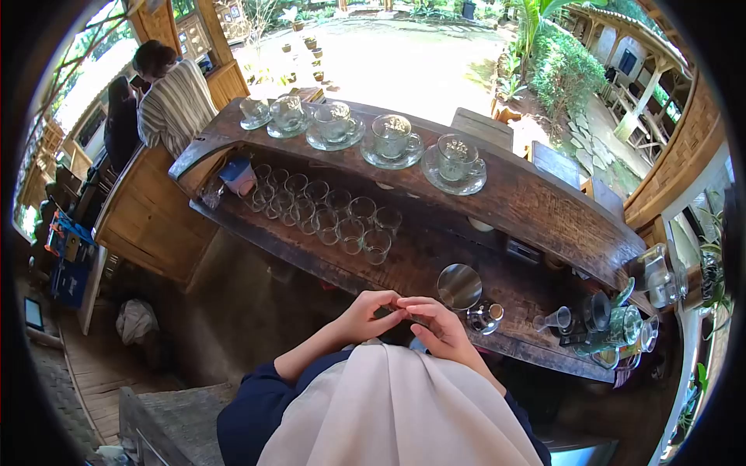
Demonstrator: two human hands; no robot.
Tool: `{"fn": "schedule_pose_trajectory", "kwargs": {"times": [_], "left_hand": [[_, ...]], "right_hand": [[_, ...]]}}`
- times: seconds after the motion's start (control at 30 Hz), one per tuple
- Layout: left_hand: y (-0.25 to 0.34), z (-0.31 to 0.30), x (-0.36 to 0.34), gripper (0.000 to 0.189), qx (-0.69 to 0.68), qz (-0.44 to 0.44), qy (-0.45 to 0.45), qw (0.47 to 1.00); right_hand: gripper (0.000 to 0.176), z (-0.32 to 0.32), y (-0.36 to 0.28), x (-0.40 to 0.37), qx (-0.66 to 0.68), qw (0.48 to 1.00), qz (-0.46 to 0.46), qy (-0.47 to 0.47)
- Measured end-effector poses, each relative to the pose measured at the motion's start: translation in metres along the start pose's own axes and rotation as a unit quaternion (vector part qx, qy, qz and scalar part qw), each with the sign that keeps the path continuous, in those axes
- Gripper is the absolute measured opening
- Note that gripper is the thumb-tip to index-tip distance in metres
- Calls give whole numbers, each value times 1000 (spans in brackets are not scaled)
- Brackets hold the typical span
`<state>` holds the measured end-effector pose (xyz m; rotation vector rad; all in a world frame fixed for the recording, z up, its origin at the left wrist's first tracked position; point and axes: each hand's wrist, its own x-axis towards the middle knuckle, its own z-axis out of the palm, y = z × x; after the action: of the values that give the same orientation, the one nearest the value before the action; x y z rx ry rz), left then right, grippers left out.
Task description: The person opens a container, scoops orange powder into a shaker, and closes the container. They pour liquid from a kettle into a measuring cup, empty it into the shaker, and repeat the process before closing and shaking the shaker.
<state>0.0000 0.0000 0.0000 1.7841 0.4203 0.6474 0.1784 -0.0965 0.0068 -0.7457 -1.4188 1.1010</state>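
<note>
My left hand (371, 315) and my right hand (441, 329) meet at the fingertips in front of my chest. On the left hand, thumb and fingers curl into a pinch; whether something small is between them is hidden. The right thumb stands apart from its bent fingers, and no object shows in that hand. Closest to my right hand, on the lower shelf of a dark wooden counter (559, 213), are a round metal-looking vessel (459, 286) and a small shiny glass piece (486, 317). Neither is touched.
Along the counter top stand several glass cups on saucers, one being a cup (390, 138). Rows of drinking glasses (326, 225) fill the lower shelf's left. At right are a glass teapot (624, 325) and a lidded jar (662, 287). A person in a striped shirt (177, 105) sits far left.
</note>
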Motion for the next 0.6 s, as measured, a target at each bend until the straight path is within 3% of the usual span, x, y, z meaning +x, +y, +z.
{"fn": "schedule_pose_trajectory", "kwargs": {"times": [0.1,0.4,0.6], "left_hand": [[0,-3,1,11,15,24,-17,999],[-12,-88,-9,9,35,47,-36,998],[-13,-166,-26,9,28,32,-53,998]], "right_hand": [[35,5,-6,-1,-31,999,13,12],[32,56,22,58,-78,996,-3,30],[30,100,35,117,-5,999,44,22]]}}
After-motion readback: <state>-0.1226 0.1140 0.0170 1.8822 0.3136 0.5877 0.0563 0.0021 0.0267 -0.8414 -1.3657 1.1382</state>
